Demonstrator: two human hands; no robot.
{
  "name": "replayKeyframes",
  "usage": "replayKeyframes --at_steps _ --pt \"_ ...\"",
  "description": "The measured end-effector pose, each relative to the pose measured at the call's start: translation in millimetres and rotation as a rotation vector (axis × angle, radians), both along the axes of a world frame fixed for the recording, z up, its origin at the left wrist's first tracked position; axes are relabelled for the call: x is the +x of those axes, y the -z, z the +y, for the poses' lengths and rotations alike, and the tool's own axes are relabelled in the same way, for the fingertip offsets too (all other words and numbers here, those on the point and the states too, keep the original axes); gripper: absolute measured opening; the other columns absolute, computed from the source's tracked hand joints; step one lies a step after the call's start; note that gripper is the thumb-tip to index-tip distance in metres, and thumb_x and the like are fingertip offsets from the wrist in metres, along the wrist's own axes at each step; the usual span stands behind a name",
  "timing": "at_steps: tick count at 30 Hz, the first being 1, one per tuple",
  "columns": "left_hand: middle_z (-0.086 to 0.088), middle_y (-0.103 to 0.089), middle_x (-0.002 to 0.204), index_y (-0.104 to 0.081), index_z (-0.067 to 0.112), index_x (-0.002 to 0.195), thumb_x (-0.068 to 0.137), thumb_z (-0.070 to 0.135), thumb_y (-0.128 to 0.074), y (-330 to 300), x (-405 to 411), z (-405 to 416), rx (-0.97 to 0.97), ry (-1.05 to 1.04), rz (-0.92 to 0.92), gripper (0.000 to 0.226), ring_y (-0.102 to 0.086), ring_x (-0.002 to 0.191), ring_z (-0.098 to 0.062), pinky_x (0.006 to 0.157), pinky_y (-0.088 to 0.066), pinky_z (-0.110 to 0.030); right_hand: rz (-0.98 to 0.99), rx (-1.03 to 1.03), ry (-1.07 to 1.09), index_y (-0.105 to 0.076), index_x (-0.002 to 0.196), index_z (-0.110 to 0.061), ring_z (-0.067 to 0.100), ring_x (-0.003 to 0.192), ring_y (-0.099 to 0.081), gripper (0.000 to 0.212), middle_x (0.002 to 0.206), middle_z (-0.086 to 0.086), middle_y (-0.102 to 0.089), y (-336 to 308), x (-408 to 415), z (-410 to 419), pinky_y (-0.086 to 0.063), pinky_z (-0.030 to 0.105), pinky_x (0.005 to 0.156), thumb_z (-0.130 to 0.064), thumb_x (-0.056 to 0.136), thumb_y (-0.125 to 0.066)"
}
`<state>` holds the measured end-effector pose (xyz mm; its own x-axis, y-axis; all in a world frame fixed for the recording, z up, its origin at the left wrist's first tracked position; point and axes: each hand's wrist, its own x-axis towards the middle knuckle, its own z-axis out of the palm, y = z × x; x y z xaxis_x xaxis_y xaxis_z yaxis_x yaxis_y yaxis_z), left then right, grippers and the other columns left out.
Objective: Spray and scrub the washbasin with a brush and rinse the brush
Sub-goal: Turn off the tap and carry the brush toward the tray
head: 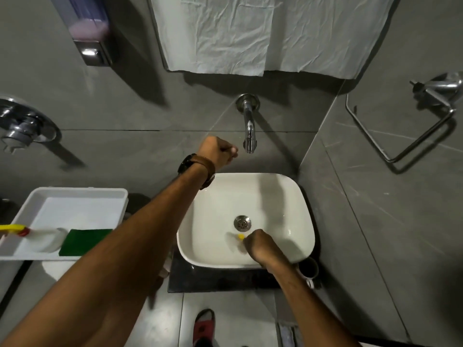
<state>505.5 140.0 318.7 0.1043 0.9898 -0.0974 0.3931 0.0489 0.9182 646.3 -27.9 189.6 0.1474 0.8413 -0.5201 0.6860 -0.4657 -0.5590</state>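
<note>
The white washbasin (295,196) sits on a dark counter below a chrome wall tap (249,131). My right hand (258,245) is down inside the basin just in front of the drain (242,223), closed on a brush (241,236). Only the brush's yellow tip shows, with a pale blur beside it. My left hand (219,152), with a brown-strapped watch on the wrist, is raised just left of the tap spout, fingers curled into a fist with nothing visible in it. A white spray bottle (48,240) with a yellow and red trigger lies in a white tray (75,194) on the left.
A green scouring pad (85,240) lies in the tray beside the bottle. A dark mug (308,269) stands at the basin's front right corner. A soap dispenser (87,28), a chrome valve (22,131) and a towel ring (411,136) are on the walls. My red sandal (204,326) is on the floor.
</note>
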Motion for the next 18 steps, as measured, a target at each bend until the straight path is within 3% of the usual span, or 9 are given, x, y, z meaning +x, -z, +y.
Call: replayKeyframes --at_steps 3,5,8,11,13,18 --pt "-0.014 -0.07 0.088 -0.073 -0.008 0.099 0.092 0.003 -0.059 6 -20 -8 -0.002 -0.055 0.007 0.019 -0.063 0.076 -0.018 0.078 -0.06 -0.03 -0.025 -0.002 -0.044 -0.067 0.106 0.0 0.038 0.103 -0.068 0.033 0.114 0.025 -0.072 2 -9 -1 -0.046 0.031 0.077 -0.023 0.098 -0.046" --pt "-0.016 -0.073 0.087 -0.075 -0.005 0.095 0.09 0.006 -0.062 15 -41 -14 0.017 -0.082 0.046 0.017 -0.063 0.073 -0.018 0.073 -0.059 -0.029 -0.046 -0.066 -0.111 -0.068 0.114 -0.002 0.037 0.115 -0.066 0.04 0.124 0.023 -0.07 3 -19 1 -0.051 0.034 0.089 -0.033 0.098 -0.049" --pt "-0.016 -0.076 0.09 -0.077 0.005 0.094 0.089 0.018 -0.066 38 -89 -25 0.03 -0.169 0.157 0.018 -0.067 0.077 -0.02 0.077 -0.058 -0.034 -0.058 -0.061 -0.08 -0.072 0.113 -0.011 0.036 0.114 -0.067 0.047 0.122 0.017 -0.072 0 -41 7 -0.052 0.038 0.094 -0.048 0.097 -0.048" --pt "-0.014 -0.075 0.102 -0.075 0.011 0.103 0.093 0.028 -0.06 64 -147 -39 0.005 -0.347 0.229 0.026 -0.068 0.1 -0.028 0.087 -0.053 -0.038 -0.181 0.098 -0.097 -0.07 0.117 -0.007 0.038 0.118 -0.064 0.037 0.125 0.02 -0.07 -4 -76 25 -0.051 0.04 0.094 -0.027 0.103 -0.041" --pt "-0.017 -0.071 0.113 -0.071 0.008 0.111 0.097 0.029 -0.053 84 -192 -48 -0.043 -0.496 0.228 0.031 -0.064 0.11 -0.033 0.092 -0.05 -0.04 -0.226 0.203 -0.171 -0.069 0.116 -0.012 0.039 0.116 -0.065 0.036 0.122 0.017 -0.073 -11 -111 42 -0.05 0.04 0.091 -0.029 0.105 -0.04" --pt "-0.023 -0.062 0.126 -0.062 0.002 0.122 0.101 0.02 -0.039 133 -303 -71 -0.103 -0.862 0.221 0.036 -0.055 0.119 -0.039 0.099 -0.041 -0.038 -0.116 0.31 -0.289 -0.07 0.111 -0.01 0.041 0.109 -0.067 0.034 0.114 0.02 -0.075 -18 -212 96 -0.051 0.041 0.087 -0.032 0.105 -0.045"
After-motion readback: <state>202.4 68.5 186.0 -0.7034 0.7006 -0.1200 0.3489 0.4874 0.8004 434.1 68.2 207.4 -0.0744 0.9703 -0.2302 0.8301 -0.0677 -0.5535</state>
